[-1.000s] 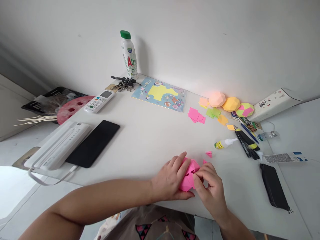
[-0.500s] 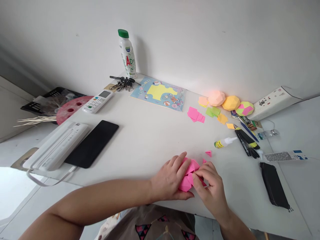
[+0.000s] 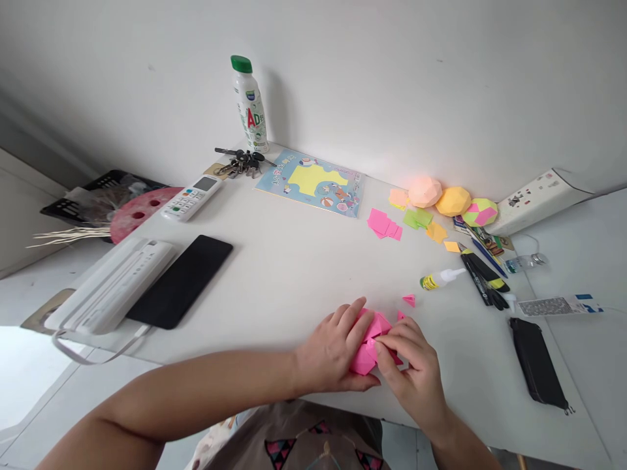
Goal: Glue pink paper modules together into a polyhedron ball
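Note:
A pink folded-paper shape (image 3: pixel 363 360) lies near the front edge of the table. My left hand (image 3: pixel 336 346) is wrapped round its left side, fingers over the top and thumb below. On its right side my right hand (image 3: pixel 409 359) pinches a part of the pink paper between thumb and fingers. Part of the shape is hidden under both hands. A small pink folded piece (image 3: pixel 409 300) lies just beyond my right hand, with a glue bottle (image 3: pixel 441 279) lying further to the right.
Paper balls (image 3: pixel 453 202) and pink paper sheets (image 3: pixel 382 224) lie at the back right. A black pouch (image 3: pixel 537 362) is at the right, pens and scissors (image 3: pixel 484 281) nearby. A phone (image 3: pixel 180 282), remote (image 3: pixel 192 198) and white device (image 3: pixel 110 284) are left; a bottle (image 3: pixel 251 108) stands behind.
The thumb and fingertips of my right hand have shifted slightly on the pink paper. My left hand holds the same place.

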The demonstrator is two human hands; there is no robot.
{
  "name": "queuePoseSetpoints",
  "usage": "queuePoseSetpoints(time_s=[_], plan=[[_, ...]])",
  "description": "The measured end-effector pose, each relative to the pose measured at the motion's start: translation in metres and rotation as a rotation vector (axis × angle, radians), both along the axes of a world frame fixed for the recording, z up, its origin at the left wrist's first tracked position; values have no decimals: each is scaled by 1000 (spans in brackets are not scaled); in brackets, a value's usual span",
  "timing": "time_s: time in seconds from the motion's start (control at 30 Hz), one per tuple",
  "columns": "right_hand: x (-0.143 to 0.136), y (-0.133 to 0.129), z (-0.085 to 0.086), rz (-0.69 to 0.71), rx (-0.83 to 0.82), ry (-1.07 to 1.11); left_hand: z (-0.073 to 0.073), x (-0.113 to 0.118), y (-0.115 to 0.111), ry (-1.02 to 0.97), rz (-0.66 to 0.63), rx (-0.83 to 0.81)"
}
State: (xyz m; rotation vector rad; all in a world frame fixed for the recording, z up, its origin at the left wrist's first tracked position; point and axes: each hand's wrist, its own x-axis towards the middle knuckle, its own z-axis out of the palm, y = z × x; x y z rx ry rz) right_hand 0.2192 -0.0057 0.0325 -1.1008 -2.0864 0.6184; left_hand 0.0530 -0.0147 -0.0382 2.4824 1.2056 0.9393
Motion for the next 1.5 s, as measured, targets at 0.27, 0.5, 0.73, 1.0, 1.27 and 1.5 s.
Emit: queuePoseSetpoints(time_s=[0.27, 0.5, 0.73, 1.0, 1.27, 1.5], plan=[[-3, -1, 0, -18, 22, 39, -1, 0, 0, -7, 5, 9], [-1, -2, -2, -48, 4, 34, -1, 0, 0, -14, 10, 8], [0, -2, -3, -66, -3, 17, -3, 0, 0, -20, 7, -9], [-1, -3, 0, -90, -42, 38, -2, 0, 0, -27, 14, -10], [0, -3, 1, -33, -90, 24, -2, 0, -1, -16, 11, -21], [-1, -3, 0, -26, -76, 30, -2, 0, 0, -15, 12, 0]])
